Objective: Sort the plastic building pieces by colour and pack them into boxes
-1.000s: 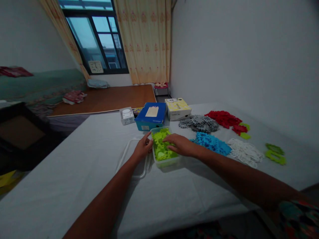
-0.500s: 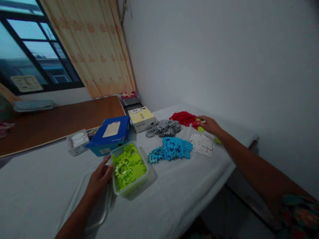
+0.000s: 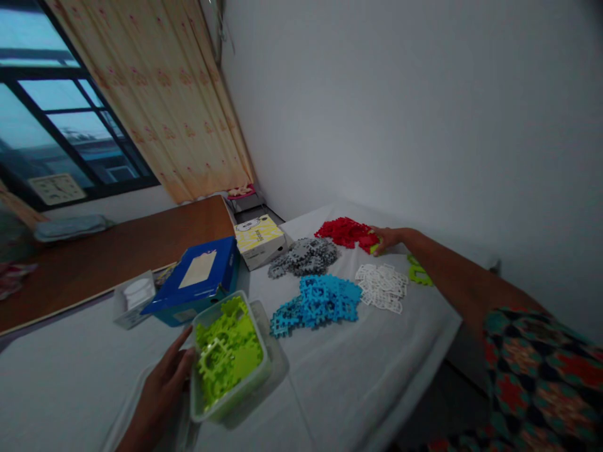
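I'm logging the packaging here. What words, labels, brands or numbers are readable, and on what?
No text here can be read for quoting.
Blue box: pale label, print too blurred to read.
Yellow box: dark print on top, too blurred to read.
Clock by the window: numerals too small to read.

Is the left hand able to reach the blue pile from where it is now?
Probably yes, but not directly. The left hand rests against the box of green pieces, and this box stands between it and the blue pile. The hand would need to pass over or around the box.
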Available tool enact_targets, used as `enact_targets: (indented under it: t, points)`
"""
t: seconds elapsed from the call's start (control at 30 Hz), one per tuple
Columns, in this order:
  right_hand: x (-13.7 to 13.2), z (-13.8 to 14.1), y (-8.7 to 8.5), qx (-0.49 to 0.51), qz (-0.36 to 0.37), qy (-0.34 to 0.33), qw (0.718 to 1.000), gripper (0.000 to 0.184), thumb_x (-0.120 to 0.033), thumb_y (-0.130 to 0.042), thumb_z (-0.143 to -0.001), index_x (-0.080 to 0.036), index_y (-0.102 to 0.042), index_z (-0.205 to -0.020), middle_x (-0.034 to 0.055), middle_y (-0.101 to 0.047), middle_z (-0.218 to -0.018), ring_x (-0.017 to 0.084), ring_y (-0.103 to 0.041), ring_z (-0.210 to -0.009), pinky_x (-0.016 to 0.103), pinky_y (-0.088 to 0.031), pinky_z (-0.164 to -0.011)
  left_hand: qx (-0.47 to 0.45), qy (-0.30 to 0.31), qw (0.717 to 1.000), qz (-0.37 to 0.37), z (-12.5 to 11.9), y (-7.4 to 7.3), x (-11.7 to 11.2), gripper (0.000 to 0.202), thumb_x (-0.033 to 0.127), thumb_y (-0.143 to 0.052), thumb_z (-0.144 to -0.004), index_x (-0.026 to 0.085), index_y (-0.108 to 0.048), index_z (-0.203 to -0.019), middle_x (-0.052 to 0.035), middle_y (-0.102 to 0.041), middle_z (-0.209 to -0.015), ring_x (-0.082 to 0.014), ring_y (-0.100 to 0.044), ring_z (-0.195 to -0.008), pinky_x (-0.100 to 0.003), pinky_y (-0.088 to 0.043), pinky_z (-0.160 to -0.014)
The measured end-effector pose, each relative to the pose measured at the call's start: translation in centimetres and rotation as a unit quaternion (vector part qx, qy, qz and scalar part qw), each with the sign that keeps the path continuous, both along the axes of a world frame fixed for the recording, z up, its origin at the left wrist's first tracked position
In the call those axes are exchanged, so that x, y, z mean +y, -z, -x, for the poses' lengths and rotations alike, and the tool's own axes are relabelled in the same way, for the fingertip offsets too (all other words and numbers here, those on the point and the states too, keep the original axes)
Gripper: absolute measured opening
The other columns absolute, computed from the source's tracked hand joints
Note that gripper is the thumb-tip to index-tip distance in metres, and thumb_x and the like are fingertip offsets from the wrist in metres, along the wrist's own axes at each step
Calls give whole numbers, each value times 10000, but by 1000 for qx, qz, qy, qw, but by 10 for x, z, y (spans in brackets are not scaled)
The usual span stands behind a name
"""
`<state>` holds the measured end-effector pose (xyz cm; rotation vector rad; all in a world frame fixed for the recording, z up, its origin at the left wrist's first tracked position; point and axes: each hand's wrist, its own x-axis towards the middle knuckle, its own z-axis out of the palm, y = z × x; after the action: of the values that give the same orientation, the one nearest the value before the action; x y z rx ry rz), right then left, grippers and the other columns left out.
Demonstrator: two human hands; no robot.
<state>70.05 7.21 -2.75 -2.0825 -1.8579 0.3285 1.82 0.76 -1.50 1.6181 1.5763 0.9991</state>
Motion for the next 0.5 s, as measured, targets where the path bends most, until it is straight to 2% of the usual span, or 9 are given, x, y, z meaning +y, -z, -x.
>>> enact_targets:
  t: [0.07,0.13,0.27,0.37,0.5]
  points:
    - [4,-7,1,11,67,-11,998,1244,-465,-914,-351,-158,-437,-1459,175,-584,-1364,374,-557,-1225,461,-442,-1035,0,-3,1000,12,-1,-1,-1,842,631,-633,-740,199,-469,-1444,-41,-711,-881,-213,-682,-726,-259,-567,-568]
    - [4,-13,1,0,99,13,995,1298,-480,-915,-344,-135,-395,-1481,204,-565,-1374,390,-539,-1244,477,-434,-1042,-3,-7,1000,23,-1,-2,-1,848,649,-622,-737,205,-468,-1444,-37,-709,-865,-222,-688,-744,-268,-574,-582]
    - [-5,-16,-2,-41,110,73,990,1338,-540,-904,-359,-146,-342,-1507,218,-509,-1423,387,-517,-1275,465,-440,-1049,-13,-15,1000,23,-2,-3,0,876,677,-652,-687,222,-501,-1420,-39,-724,-902,-231,-696,-759,-269,-577,-585]
    - [-10,-13,-2,-45,114,101,987,1273,-571,-883,-425,-125,-358,-1495,227,-517,-1410,382,-533,-1258,450,-450,-1044,-30,-9,999,19,-2,-2,0,903,671,-691,-652,213,-514,-1410,-40,-731,-877,-238,-694,-740,-275,-575,-566]
    - [-14,0,2,-46,118,113,985,1172,-593,-858,-480,-139,-412,-1464,212,-513,-1415,391,-497,-1290,465,-458,-1034,-29,4,999,21,0,0,1,904,678,-670,-676,195,-499,-1421,-45,-725,-859,-234,-687,-730,-275,-571,-565]
